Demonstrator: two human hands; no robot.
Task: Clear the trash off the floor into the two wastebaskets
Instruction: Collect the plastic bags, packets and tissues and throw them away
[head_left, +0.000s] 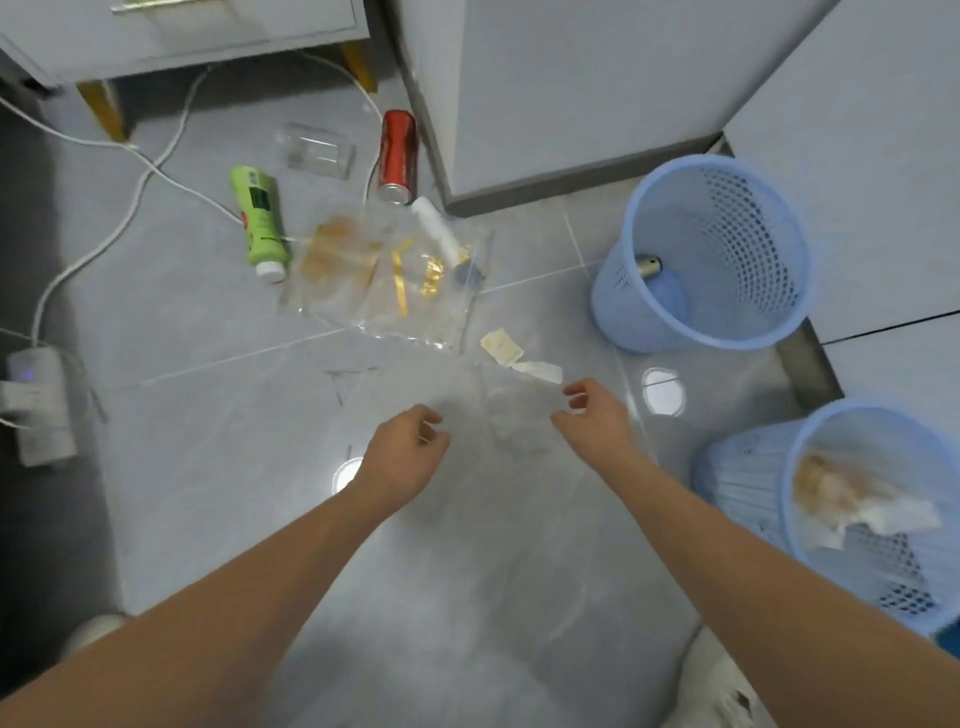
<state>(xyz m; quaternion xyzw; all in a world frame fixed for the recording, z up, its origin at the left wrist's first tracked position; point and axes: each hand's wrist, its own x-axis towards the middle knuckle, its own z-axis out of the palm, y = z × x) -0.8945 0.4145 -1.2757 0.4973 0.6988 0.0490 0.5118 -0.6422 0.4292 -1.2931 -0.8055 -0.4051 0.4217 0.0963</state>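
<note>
My left hand (405, 452) and my right hand (597, 415) hover side by side low over the floor, fingers pinched on the edges of a faint clear plastic bag (501, 415) stretched between them. Beyond them lie paper scraps (501, 345), clear wrappers with gold strips (415, 280), a small white bottle (436, 228), a green tube (260, 218), a red can (397, 156) and a clear cup (319, 150). One blue wastebasket (623, 306) stands far right with a small item inside. A second wastebasket (737, 467) near right holds crumpled paper.
A power strip (36, 400) with white cables (130, 208) lies at the left. A grey cabinet on gold legs (104, 109) stands at the back left, and grey cupboard fronts (571, 93) rise at the back and right. The floor is glossy grey tile.
</note>
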